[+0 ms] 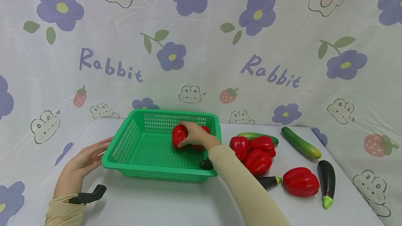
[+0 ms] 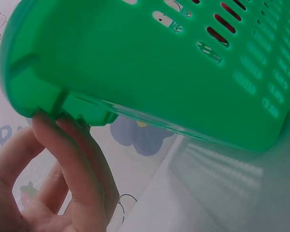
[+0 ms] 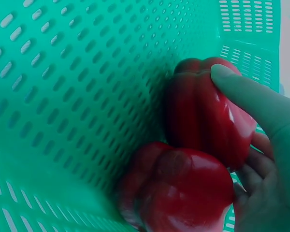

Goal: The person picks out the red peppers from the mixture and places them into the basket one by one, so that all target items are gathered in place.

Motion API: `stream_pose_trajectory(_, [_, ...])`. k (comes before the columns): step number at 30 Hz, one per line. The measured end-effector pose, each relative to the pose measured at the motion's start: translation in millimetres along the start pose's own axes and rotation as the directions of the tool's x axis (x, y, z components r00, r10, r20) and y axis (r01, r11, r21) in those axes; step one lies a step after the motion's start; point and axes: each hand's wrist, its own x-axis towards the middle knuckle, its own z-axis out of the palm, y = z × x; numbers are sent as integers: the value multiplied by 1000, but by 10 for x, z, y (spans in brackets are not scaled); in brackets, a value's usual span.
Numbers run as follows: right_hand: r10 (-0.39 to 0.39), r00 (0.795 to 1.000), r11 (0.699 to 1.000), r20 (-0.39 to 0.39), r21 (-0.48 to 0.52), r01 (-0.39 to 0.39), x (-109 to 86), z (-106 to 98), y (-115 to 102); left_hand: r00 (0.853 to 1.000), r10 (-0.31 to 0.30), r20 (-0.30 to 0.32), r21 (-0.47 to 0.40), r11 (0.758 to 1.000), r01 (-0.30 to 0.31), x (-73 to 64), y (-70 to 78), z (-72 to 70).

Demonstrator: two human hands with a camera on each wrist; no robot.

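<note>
Mid-frame: right hand grips red pepper from its right, inside green basket; left hand, loose-fingered, touches left rim.

L fingers bent, grip unclear; R fingers curled.

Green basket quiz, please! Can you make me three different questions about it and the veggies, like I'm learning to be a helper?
1. True or false: both cucumbers lie outside the basket.

2. What does the right grip hold?
A) an eggplant
B) a pepper
C) a cucumber

3. How many red peppers can you see outside the basket in the head view?

Key:
1. True
2. B
3. Four
</note>
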Motion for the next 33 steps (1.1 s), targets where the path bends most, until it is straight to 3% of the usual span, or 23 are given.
stream_pose_trajectory(17, [7,1000,1000,1,-3,-7,17,17,14,1000,8,-8,2,1000,-8,-9,-10,-4])
stream_pose_trajectory(33, [29,999,997,-18,66,-28,40,9,27,1000,-2,-18,18,1000,3,29,-9,-43])
